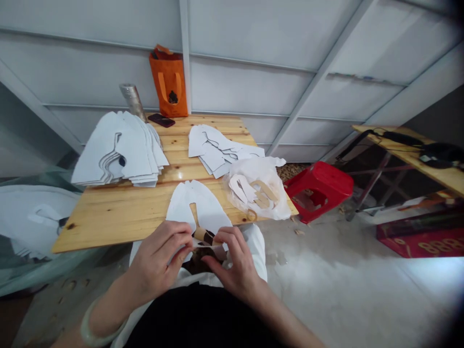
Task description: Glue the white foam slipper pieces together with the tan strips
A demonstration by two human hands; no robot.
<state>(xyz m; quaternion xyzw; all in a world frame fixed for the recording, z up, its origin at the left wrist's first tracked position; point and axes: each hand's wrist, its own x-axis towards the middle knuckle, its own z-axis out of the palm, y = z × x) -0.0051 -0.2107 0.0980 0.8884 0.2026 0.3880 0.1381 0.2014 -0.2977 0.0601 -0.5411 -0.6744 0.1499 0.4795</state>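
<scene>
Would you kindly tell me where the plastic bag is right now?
In the head view, the plastic bag lies at the table's near right corner, beside the smaller white stack, with the red stool to its right.

A row of large pale 8s, at least three, runs along the side of the red box (398, 247) at the far right. The orange bag (156, 77) bears a dark emblem (173, 97), too small to read.
</scene>
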